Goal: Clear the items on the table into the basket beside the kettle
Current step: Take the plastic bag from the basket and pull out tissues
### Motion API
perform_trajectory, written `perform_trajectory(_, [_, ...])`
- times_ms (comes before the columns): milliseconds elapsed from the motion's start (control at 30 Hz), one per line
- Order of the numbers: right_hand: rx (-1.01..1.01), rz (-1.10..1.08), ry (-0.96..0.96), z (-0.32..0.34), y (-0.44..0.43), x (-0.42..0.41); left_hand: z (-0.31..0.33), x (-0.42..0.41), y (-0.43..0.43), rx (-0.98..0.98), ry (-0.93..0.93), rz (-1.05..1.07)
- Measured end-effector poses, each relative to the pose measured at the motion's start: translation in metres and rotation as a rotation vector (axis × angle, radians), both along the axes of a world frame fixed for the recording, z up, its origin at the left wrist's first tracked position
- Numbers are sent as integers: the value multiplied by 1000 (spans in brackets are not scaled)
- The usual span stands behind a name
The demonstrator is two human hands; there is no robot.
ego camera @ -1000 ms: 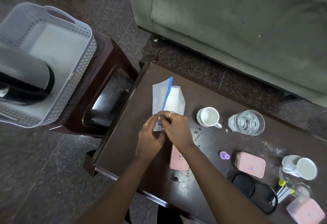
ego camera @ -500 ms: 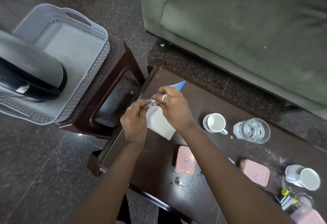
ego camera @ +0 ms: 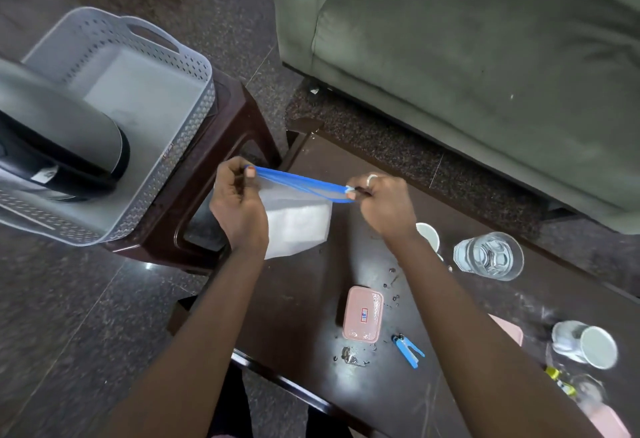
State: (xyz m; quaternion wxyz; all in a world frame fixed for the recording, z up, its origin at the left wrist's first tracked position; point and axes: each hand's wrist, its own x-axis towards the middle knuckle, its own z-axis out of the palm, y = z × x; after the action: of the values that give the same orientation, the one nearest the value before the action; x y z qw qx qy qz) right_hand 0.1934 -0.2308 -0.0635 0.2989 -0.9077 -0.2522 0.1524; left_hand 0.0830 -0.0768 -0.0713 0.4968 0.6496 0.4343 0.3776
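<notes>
Table edge: both-handed zip bag aloft.

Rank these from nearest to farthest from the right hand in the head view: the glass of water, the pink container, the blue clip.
From the right hand:
1. Glass of water, to its right.
2. Pink container, below it, table's middle.
3. Blue clip, beyond the container, near the front edge.

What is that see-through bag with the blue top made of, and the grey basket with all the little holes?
The clear bag with the blue zip strip looks like thin, soft plastic: it hangs limp and cloudy between both hands. The grey perforated basket looks like stiff, matte moulded plastic, judging by its even punched pattern.
</notes>
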Motion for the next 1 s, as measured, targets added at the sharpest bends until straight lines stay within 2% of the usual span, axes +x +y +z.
perform_trajectory(167, [-49,-106,241,-3,-29,1,-1,11,-1,4,79,-100])
perform_trajectory(300, [-131,45,437,0,-33,-5,5,27,-1,29,139,-246])
perform_trajectory(400, [-20,41,480,2,-25,-16,13,45,-4,48,211,-475])
perform_trajectory(500, [35,40,411,-2,-17,-22,23,61,-15,104,229,-593])
perform_trajectory(633, [208,-104,576,-4,-15,-25,25,73,-37,217,304,-553])
perform_trajectory(733, [388,-251,707,-1,-13,-25,17,65,-50,151,427,-468])
perform_trajectory(867, [509,-451,790,2,-12,-20,5,51,-68,-43,457,-544])
perform_trajectory(1000, [598,-600,827,0,-17,-20,-1,48,-77,-28,552,-591])
